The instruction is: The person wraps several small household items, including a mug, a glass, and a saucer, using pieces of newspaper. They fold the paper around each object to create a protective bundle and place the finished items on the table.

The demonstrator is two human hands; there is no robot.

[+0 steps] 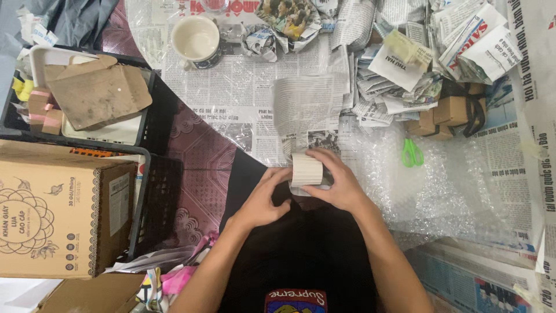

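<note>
Both hands, left hand (pixel 262 200) and right hand (pixel 339 182), are gripping a cream ribbed cup (pixel 306 170), rolling it onto the newspaper sheet (pixel 307 107); wrapping is barely beginning.

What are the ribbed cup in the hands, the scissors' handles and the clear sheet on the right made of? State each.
Ribbed cup: apparently glazed ceramic, cream and smooth, though the look leaves it open. Scissors: handles look like bright green plastic, glossy. Clear sheet: bubble wrap, transparent plastic dotted with small air pockets. Both the left hand and right hand grip the cup.
</note>
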